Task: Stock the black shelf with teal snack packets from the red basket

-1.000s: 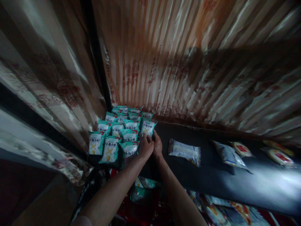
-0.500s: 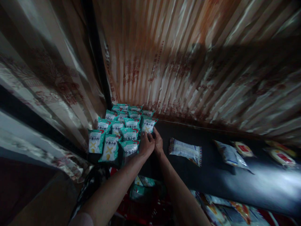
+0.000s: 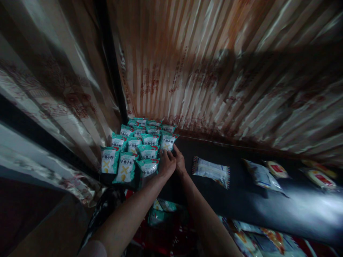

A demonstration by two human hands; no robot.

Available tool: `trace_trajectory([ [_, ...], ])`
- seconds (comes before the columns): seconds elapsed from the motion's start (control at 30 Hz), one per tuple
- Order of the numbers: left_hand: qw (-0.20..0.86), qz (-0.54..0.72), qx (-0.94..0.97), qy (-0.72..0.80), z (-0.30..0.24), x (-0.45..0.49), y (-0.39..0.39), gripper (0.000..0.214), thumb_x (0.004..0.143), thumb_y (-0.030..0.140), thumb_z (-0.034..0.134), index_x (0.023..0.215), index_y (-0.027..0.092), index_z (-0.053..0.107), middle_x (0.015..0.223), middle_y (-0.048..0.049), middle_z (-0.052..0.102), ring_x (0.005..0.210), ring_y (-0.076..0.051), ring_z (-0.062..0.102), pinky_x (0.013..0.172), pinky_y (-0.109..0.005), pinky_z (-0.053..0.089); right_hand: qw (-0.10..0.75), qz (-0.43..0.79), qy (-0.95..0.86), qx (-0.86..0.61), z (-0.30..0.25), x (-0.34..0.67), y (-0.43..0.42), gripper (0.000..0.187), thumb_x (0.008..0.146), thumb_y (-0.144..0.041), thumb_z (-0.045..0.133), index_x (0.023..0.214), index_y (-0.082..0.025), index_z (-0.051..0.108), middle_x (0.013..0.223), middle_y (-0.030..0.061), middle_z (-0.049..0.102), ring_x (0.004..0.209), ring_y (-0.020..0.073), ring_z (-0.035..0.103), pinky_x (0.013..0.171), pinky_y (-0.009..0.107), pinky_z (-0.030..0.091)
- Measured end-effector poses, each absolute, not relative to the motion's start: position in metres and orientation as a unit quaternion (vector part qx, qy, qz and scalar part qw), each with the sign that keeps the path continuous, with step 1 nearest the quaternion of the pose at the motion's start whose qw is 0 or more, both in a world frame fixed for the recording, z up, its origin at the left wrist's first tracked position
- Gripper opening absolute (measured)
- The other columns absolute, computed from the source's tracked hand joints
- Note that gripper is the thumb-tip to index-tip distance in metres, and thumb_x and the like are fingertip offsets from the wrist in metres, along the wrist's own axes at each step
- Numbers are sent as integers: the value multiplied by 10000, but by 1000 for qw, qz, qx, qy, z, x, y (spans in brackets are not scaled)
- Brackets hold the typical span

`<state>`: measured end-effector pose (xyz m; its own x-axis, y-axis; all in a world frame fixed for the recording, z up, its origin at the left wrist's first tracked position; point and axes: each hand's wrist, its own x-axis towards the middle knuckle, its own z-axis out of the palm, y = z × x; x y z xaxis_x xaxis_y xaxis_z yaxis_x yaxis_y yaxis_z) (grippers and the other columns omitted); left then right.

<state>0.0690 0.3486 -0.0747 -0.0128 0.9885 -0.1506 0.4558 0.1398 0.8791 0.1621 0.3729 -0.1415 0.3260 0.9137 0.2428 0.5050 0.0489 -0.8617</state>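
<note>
Both my hands are together at the right side of a block of teal-and-white snack bags. My left hand (image 3: 167, 163) has its fingers curled against the lower edge of one snack bag (image 3: 168, 141). From the right, my right hand (image 3: 179, 159) pinches the same bag at its lower right corner. That bag leans upright, its printed front towards me. Several matching bags (image 3: 125, 167) stand in rows to the left, the nearest ones beside my left wrist. My fingertips are partly hidden behind the bag and each other.
On the black shelf (image 3: 241, 203) to the right lie a white-and-blue packet (image 3: 211, 171), a silvery packet (image 3: 262, 175) and smaller red-labelled packs (image 3: 277, 169). Wrinkled printed sheeting (image 3: 203, 71) and a dark post (image 3: 112, 64) bound the shelf. More teal bags (image 3: 160, 216) lie below its front edge.
The bag between my hands has shifted slightly left, closer to the neighbouring bags. Both hands keep their hold, and the rest looks the same.
</note>
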Motion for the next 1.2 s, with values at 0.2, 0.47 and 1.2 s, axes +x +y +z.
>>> trace_trajectory([
  [0.2, 397, 321, 568, 645, -80, 70, 350, 327, 879, 256, 381, 1152, 129, 510, 1402, -165, 403, 1301, -236, 391, 1086, -322, 287, 476, 244, -536, -653, -143, 162, 372, 620, 761, -433, 524, 1329, -185, 485, 1240, 92, 611, 1068, 253, 593, 927, 397, 455],
  [0.47, 388, 316, 570, 652, -85, 71, 347, 416, 878, 244, 364, 1255, 92, 449, 1446, -199, 327, 1343, -246, 337, 1081, -324, 291, 497, 227, -510, -665, -147, 159, 363, 662, 736, -407, 546, 1346, -167, 451, 1269, 119, 578, 1129, 262, 560, 957, 419, 444],
  [1.2, 380, 332, 679, 533, -97, 54, 253, 326, 882, 186, 351, 1119, 144, 570, 1143, -112, 636, 1087, -190, 573, 982, -308, 413, 524, 228, -473, -671, -137, 137, 264, 462, 688, -195, 437, 1106, -127, 620, 1003, 86, 673, 800, 180, 611, 768, 305, 491],
])
